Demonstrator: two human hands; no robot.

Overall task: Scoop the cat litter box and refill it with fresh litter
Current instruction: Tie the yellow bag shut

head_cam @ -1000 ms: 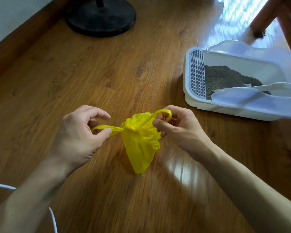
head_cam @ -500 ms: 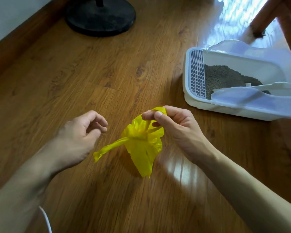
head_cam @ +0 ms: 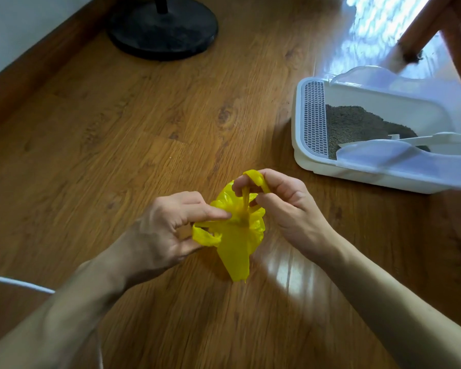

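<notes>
Cat litter box (head_cam: 314, 166), a white rectangular plastic tray with a pale grated step at its near end, sits on the wooden floor (head_cam: 117, 129) at the upper right of the head view, well apart from my hands. Grey litter (head_cam: 357, 126) lies heaped inside it, and a white plastic scoop (head_cam: 426, 138) rests across the litter. Clear plastic guards rise from the rim.

In the middle of the view I hold a small yellow plastic waste bag (head_cam: 237, 249) just above the floor. My left hand (head_cam: 160, 230) has its grip pinched on one twisted handle strip, with the forefinger laid straight against the gathered neck. My right hand (head_cam: 282, 203) has its grip curled round the other handle strip, which loops over the fingers (head_cam: 240, 185). The bag's body hangs down in a point below the neck.

I judge the step in hand to be tying the bag off. To do it well I would keep the neck gathered tight under the left forefinger, pass the right loop through cleanly, and pull both strips evenly outward; thin film may tear if jerked. Refilling looks not yet done.

A black round stand base (head_cam: 163, 30) sits at the top, and a white cable (head_cam: 19, 284) crosses the lower left.
</notes>
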